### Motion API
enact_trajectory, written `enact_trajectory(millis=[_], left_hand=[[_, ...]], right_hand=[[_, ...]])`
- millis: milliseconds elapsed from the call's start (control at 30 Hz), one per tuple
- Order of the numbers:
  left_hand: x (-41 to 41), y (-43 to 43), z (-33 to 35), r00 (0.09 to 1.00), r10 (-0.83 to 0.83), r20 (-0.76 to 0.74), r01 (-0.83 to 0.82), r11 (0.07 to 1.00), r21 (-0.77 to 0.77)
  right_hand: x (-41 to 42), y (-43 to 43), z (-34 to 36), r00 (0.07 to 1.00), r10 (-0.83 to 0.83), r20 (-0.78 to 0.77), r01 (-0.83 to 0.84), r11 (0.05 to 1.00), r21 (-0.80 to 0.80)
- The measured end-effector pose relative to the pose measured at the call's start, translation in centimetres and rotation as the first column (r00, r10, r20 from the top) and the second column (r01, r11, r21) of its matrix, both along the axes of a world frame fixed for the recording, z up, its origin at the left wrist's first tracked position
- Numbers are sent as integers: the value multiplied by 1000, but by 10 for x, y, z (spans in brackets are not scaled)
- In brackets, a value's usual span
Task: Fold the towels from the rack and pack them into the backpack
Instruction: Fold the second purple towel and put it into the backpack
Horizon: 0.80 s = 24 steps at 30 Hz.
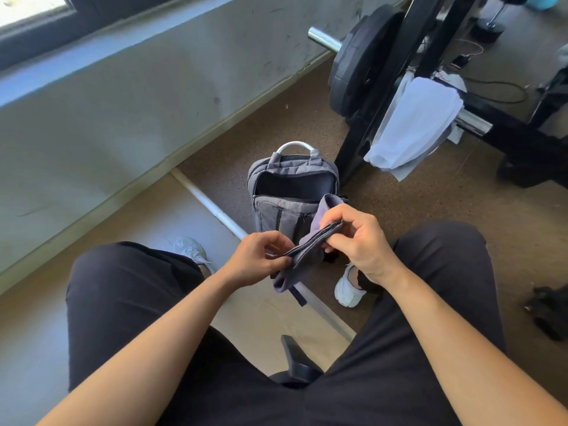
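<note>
Midway, it seems: both hands, left hand [257, 259] and right hand [356, 238], pinch a half-folded purple towel [310, 244] near the open, seemingly empty backpack [293, 195]. A white towel [415, 124] hangs on the rack [507, 130], far right, unfolded.

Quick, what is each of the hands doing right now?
Left hand: pinching one end of the purple towel.
Right hand: pinching the other end of the same towel, above the open backpack.
</note>
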State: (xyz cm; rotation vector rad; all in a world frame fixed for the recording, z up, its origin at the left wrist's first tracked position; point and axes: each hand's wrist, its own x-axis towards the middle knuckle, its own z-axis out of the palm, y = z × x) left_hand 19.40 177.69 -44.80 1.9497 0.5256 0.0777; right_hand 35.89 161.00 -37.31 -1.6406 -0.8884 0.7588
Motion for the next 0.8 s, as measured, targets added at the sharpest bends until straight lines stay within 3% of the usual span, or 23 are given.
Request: enact_trajectory(millis=[200, 400, 500, 633, 800], left_hand=[[9, -20, 11, 990, -3, 142, -1, 1000, 27], [17, -35, 19, 966, 102, 239, -176, 933, 313], [18, -36, 19, 956, 166, 242, -249, 895, 371], [17, -28, 13, 947, 255, 197, -313, 873, 375], [15, -25, 8, 964, 188, 187, -245, 900, 361]], right_hand=[[-6, -3, -2, 999, -42, -33, 43, 998, 43], [-13, 2, -6, 993, -88, -80, 93, 994, 63], [-19, 4, -4, 988, -125, -88, 132, 988, 75], [-19, 3, 3, 989, -133, 59, 128, 988, 86], [-22, 4, 8, 991, -124, 42, 120, 989, 85]])
